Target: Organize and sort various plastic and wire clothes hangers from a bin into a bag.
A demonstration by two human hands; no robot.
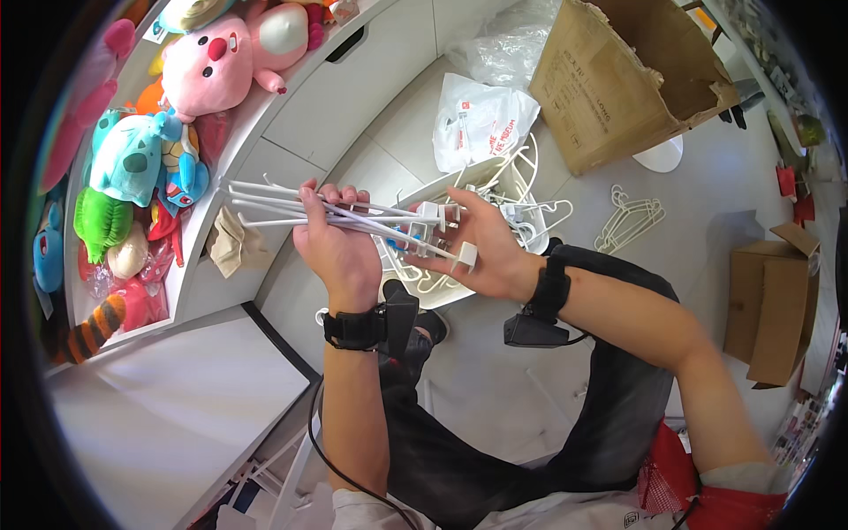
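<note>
My left hand [341, 248] is closed around a bundle of white display hooks [285, 204], whose rods fan out to the left. At the bundle's right end, the white and clear plastic end pieces [427, 212] lie against my right hand [493, 248]. That hand is turned palm toward them with its fingers spread; whether it grips any of them is unclear. Below both hands a white plastic bin [430, 301] on the floor holds tangled white hangers [523, 175] and other hooks, partly hidden by the hands.
Plush toys [209, 63] fill a white shelf [238, 119] at the left. Beyond the bin lie a white plastic bag [483, 119] and a large open cardboard box [596, 93]. White hangers [629, 218] and a smaller carton [762, 305] are on the right. A white panel [179, 404] stands lower left.
</note>
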